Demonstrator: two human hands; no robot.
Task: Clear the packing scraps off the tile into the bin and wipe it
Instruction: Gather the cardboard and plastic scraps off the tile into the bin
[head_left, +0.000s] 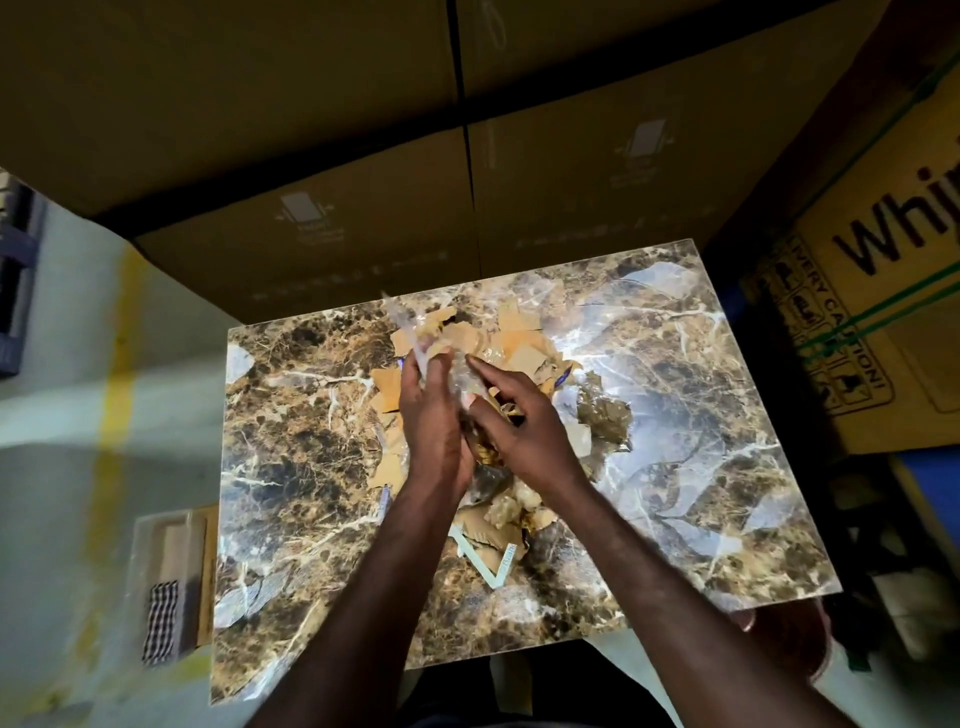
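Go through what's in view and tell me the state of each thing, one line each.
Tile: still littered, not wiped.
Scraps: heaped mid-tile, not binned.
Plastic film: lifted, pressed between both hands.
Left hand: fingers straight against the film.
Right hand: fingers straight against the film.
Checked cloth: lying unused left of tile.

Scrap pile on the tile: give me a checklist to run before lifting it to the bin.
1. Both hands on the pile: ok, left hand and right hand press together around crumpled clear plastic.
2. All scraps gathered: not ok, cardboard pieces lie loose on the tile.
3. Bin located: cannot tell, none clearly in view.
4. Wiping cloth at hand: ok, checked cloth lies left of the tile.
5. Grip secure: cannot tell, hands blurred.
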